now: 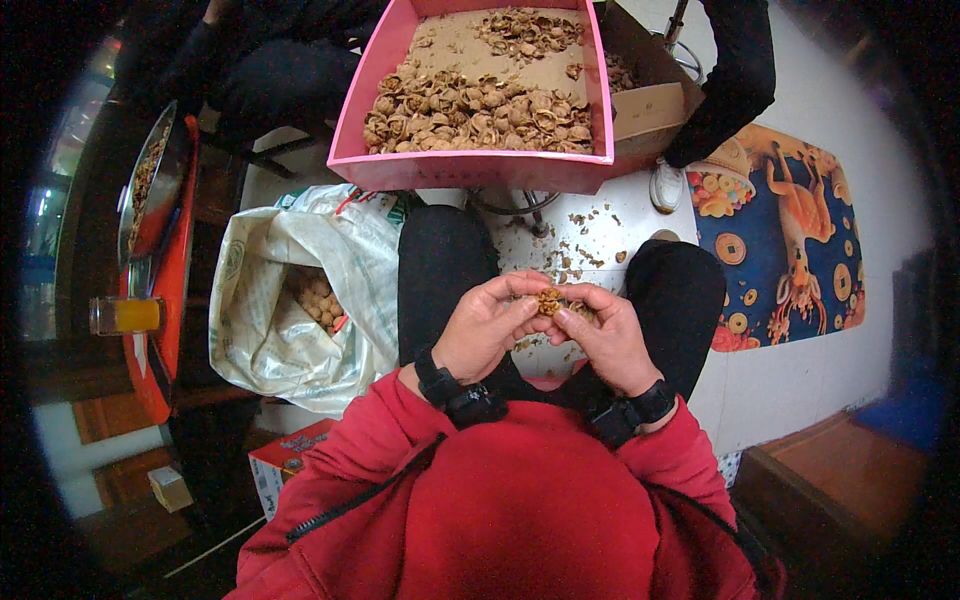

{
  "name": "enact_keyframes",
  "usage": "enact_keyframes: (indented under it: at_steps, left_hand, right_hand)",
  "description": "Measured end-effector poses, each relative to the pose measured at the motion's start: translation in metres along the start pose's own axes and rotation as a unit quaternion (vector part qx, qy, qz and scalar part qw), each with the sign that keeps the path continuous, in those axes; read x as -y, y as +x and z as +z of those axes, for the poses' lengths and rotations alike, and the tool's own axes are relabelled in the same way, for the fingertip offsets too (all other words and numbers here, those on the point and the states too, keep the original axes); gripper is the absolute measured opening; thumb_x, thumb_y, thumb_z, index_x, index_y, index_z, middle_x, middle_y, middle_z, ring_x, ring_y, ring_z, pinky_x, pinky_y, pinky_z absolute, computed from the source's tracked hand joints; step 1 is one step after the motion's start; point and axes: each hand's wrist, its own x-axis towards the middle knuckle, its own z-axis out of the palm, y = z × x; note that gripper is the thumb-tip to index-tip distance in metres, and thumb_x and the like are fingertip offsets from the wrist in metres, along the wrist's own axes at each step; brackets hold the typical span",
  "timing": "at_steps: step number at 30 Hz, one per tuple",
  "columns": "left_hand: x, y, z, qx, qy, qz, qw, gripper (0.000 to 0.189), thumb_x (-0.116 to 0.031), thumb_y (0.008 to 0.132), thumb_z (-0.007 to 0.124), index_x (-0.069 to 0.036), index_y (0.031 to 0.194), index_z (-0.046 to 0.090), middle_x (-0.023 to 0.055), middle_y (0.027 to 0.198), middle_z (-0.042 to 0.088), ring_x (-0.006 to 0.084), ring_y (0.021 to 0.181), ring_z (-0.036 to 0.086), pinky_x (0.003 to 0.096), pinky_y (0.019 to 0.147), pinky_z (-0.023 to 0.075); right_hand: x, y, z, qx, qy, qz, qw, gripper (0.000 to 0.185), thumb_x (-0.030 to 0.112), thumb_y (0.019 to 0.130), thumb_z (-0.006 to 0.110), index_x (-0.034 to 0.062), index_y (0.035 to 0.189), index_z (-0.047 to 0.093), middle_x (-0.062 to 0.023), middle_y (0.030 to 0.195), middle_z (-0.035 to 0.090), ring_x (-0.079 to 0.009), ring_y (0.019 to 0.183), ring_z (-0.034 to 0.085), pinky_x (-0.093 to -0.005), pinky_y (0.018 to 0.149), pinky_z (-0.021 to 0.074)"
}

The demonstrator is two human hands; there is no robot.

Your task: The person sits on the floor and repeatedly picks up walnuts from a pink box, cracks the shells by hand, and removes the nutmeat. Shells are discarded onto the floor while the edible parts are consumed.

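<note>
Between my two hands, above the gap between my knees, is a partly shelled walnut (549, 301) with its wrinkled kernel showing. My left hand (491, 319) grips it from the left with thumb and fingers. From the right, my right hand (604, 330) pinches it with the thumb, and a piece of shell (581, 310) sits under those fingers. Ahead of my knees stands a pink box (472, 166) with a heap of cracked walnut shells (480, 112) along its near side. Whole walnuts (320, 301) lie inside a white woven sack (255, 352) beside my left leg.
Shell fragments (581, 240) litter the floor. At left, a red table (169, 330) bears a metal bowl (154, 180) of brown pieces and a glass jar (127, 316) of yellow liquid. Another person's leg (724, 82) stands by a cardboard box (649, 112) and a patterned mat (780, 247).
</note>
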Motion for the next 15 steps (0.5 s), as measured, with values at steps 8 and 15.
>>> enact_keyframes:
  at_steps: [8, 15]
  left_hand:
    - [0.000, 0.000, -0.007, 0.000, -0.037, -0.034, 0.999, 0.028, -0.012, 0.094, 0.052, 0.003, 0.117, 0.051, 0.0127, 0.116, 0.056, 0.0196, 0.100, 0.060, 0.0304, 0.087, 0.0509]
    - [0.004, 0.000, -0.007, -0.013, -0.002, -0.035, 0.999, 0.029, -0.011, 0.093, 0.052, 0.003, 0.118, 0.051, 0.0115, 0.111, 0.059, 0.0189, 0.097, 0.060, 0.0305, 0.086, 0.0498]
  right_hand:
    - [-0.007, 0.002, -0.003, -0.006, 0.063, 0.015, 0.998, 0.021, 0.005, 0.092, 0.053, -0.0030, 0.111, 0.055, -0.0079, 0.090, 0.064, -0.0118, 0.075, 0.062, -0.0234, 0.069, 0.0517]
    - [-0.013, 0.005, -0.001, -0.004, 0.084, 0.008, 0.996, 0.020, 0.005, 0.092, 0.053, -0.0018, 0.110, 0.055, -0.0079, 0.092, 0.064, -0.0122, 0.077, 0.061, -0.0244, 0.071, 0.0513]
